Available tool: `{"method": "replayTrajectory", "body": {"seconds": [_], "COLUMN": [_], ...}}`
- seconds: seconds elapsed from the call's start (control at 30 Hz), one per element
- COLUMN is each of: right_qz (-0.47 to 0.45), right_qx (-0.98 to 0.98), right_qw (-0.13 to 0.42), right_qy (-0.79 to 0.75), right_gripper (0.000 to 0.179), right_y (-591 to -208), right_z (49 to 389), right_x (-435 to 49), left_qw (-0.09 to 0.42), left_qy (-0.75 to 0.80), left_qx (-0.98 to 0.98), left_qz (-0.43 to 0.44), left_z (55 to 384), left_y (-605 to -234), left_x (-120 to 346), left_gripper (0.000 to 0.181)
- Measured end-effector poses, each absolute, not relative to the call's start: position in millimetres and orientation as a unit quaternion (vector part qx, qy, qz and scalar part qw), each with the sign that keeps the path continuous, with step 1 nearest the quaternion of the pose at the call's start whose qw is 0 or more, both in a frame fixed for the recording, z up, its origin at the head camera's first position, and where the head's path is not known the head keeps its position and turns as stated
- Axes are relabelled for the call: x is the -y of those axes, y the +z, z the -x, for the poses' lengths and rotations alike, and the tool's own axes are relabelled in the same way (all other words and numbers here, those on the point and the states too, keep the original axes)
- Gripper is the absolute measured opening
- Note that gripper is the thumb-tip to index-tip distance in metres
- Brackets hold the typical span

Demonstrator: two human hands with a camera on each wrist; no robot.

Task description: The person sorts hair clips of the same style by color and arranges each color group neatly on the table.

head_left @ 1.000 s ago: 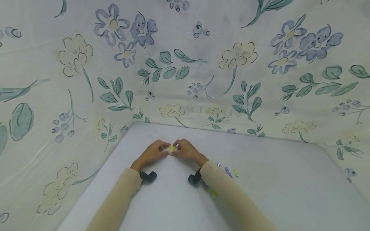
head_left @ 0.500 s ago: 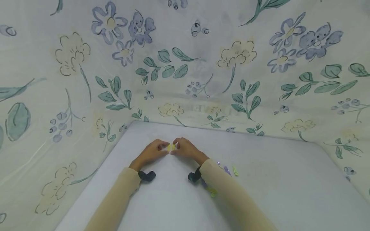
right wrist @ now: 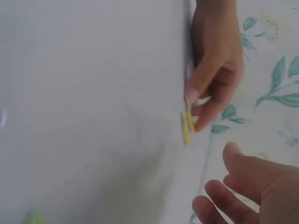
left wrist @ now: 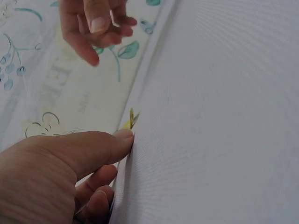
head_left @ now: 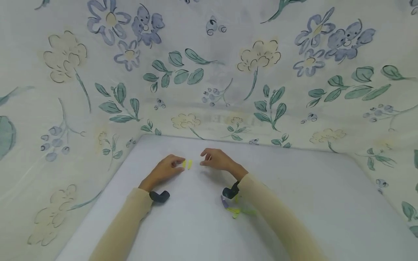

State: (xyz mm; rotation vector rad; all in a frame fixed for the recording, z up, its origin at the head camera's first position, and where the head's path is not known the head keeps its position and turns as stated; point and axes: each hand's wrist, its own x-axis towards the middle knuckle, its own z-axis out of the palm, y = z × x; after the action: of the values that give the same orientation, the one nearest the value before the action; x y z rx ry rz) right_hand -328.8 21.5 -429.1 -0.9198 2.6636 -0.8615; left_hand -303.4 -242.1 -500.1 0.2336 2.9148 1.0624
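Between its thumb and finger, my left hand (head_left: 163,170) pinches a slim yellow hair clip (head_left: 184,164) at the table surface. Just to the right of it lies a second yellow hair clip (head_left: 190,164), a narrow gap apart. Both clips show roughly side by side in the right wrist view, the outer one (right wrist: 186,133) touched by no finger. My right hand (head_left: 218,160) hovers to the right of them, its fingers loosely bent and apart, holding nothing. The left wrist view shows the clip ends (left wrist: 132,119) past the thumb, partly hidden by it.
Beside the right wrist and sleeve lie a purple clip (head_left: 224,202) and yellow-green clips (head_left: 234,210), partly covered by the arm. The white tabletop (head_left: 183,228) meets a floral-patterned cloth (head_left: 225,65) at the back and left.
My right hand has let go of its yellow clip and moved away to the right. The left hand still holds its clip. The view has shifted slightly.
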Motion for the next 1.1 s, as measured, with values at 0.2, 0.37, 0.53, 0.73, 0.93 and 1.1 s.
{"method": "replayTrajectory", "body": {"seconds": [0.2, 0.37, 0.53, 0.73, 0.93, 1.1], "right_qz": [0.313, 0.321, 0.325, 0.296, 0.311, 0.333], "right_qx": [-0.907, -0.907, -0.906, -0.912, -0.916, -0.915], "right_qw": [0.099, 0.105, 0.094, 0.086, 0.051, 0.014], "right_qy": [-0.265, -0.252, -0.252, -0.269, -0.249, -0.226], "right_gripper": [0.035, 0.034, 0.034, 0.032, 0.03, 0.035], "right_y": [-411.4, -404.5, -406.4, -417.1, -435.2, -449.0], "right_z": [320.1, 304.7, 280.3, 252.1, 223.9, 210.4], "right_x": [-45.4, -68.2, -92.6, -124.7, -145.2, -152.3], "left_qw": [0.015, 0.011, 0.006, 0.005, 0.012, 0.013], "left_qy": [0.347, 0.34, 0.333, 0.344, 0.345, 0.338], "left_qx": [-0.935, -0.937, -0.939, -0.934, -0.935, -0.937], "left_qz": [-0.074, -0.082, -0.086, -0.095, -0.085, -0.088], "left_z": [296.3, 294.5, 297.0, 295.5, 295.6, 298.9], "left_y": [-496.1, -495.7, -497.0, -493.7, -493.6, -495.0], "left_x": [245.2, 245.6, 250.2, 246.3, 241.1, 242.5], "left_gripper": [0.044, 0.045, 0.045, 0.045, 0.045, 0.046]}}
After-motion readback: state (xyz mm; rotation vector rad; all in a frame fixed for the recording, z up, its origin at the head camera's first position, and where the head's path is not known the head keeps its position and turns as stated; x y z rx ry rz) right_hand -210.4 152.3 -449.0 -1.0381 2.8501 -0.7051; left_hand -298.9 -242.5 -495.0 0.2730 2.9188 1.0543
